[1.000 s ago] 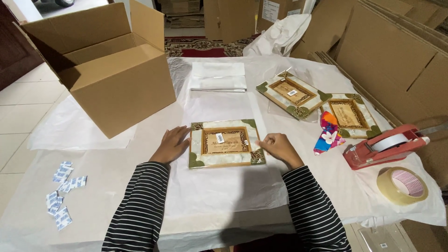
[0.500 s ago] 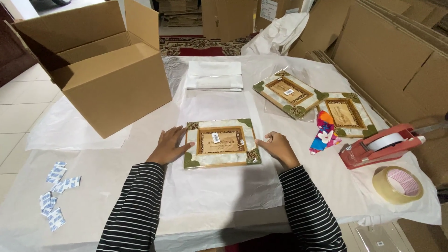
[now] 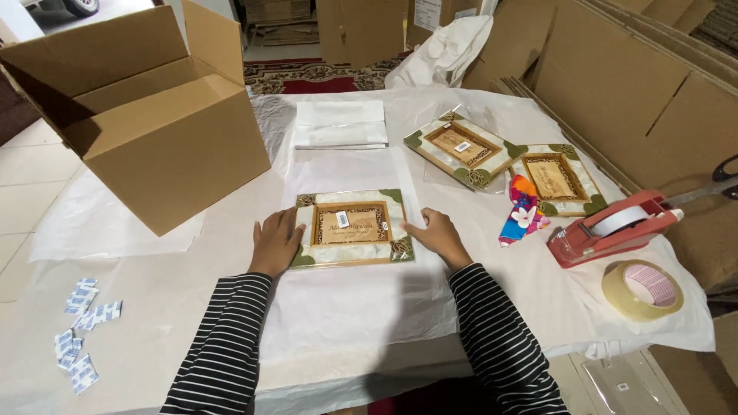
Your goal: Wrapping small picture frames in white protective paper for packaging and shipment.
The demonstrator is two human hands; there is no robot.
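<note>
Centrally on the table, on white wrapping paper just right of the open cardboard box, lies a decorated picture frame. Left hand rests flat, fingers spread, against its left edge; right hand, fingers loosely extended, touches its right edge. It looks rigid, light and probably fragile, best lifted by opposite edges. Counted left to right: several small packets, one box, three frames, one tape dispenser, one tape roll
</note>
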